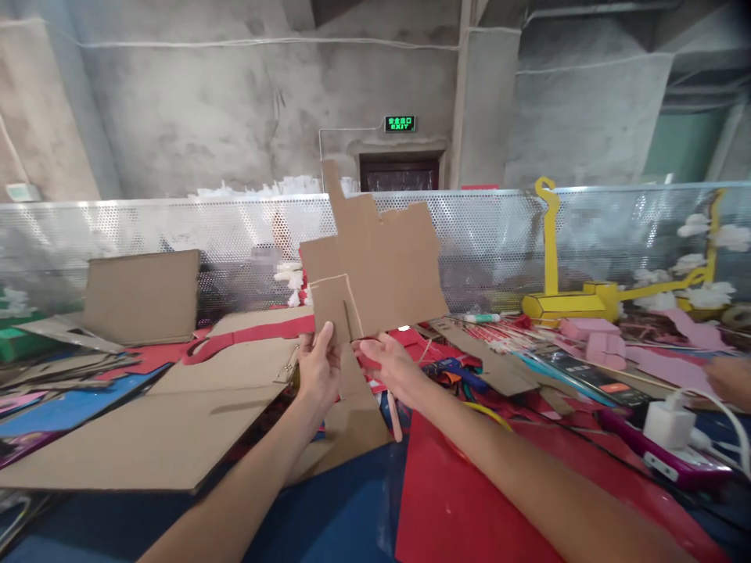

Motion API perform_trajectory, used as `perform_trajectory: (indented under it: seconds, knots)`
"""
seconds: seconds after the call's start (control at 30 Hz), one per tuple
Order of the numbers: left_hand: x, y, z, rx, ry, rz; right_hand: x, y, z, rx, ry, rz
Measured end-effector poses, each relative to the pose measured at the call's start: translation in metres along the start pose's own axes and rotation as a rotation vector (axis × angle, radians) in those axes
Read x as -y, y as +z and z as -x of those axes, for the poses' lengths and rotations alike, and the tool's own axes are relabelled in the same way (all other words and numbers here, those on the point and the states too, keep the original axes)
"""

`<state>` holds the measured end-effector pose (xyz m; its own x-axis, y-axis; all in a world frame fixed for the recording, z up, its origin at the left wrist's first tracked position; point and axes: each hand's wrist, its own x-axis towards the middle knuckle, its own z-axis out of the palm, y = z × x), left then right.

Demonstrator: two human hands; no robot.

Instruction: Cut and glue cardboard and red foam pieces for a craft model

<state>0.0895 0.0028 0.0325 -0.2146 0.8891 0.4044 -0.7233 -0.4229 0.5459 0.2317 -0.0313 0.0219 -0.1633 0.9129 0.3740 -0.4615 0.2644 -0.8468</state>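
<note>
A brown piece of cardboard (393, 266) with an irregular cut outline is held up in front of me. A narrow strip sticks up at its top left, and a pale line with a corner marks its lower left part. My left hand (321, 363) pinches its lower left edge, thumb on the near face. At the bottom edge is my right hand (390, 361), its fingers closed at the cardboard and partly hidden behind it. A red hook-shaped cutout (252, 335) lies left of my left hand, on a large cardboard sheet (152, 422).
A perforated metal barrier (235, 234) runs behind the table. At right stand a yellow hooked model (572, 305), pink pieces (604, 336) and a power strip (674, 457) with a white charger. Blue-handled pliers (463, 374) lie among scraps. Another person's hand (731, 379) shows at far right.
</note>
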Motion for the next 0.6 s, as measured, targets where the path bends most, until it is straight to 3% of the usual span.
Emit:
perform_trajectory:
  seconds: [0.1, 0.23, 0.6]
  knots:
    - [0.007, 0.004, 0.011, 0.026, -0.032, -0.020, -0.013, 0.013, -0.003, -0.194, -0.056, -0.117]
    - [0.014, 0.005, 0.017, 0.031, -0.053, -0.058, -0.018, 0.008, -0.005, -0.303, -0.053, -0.148]
    - [0.017, -0.001, 0.017, 0.041, -0.094, -0.076, -0.022, 0.007, -0.005, -0.291, -0.112, -0.069]
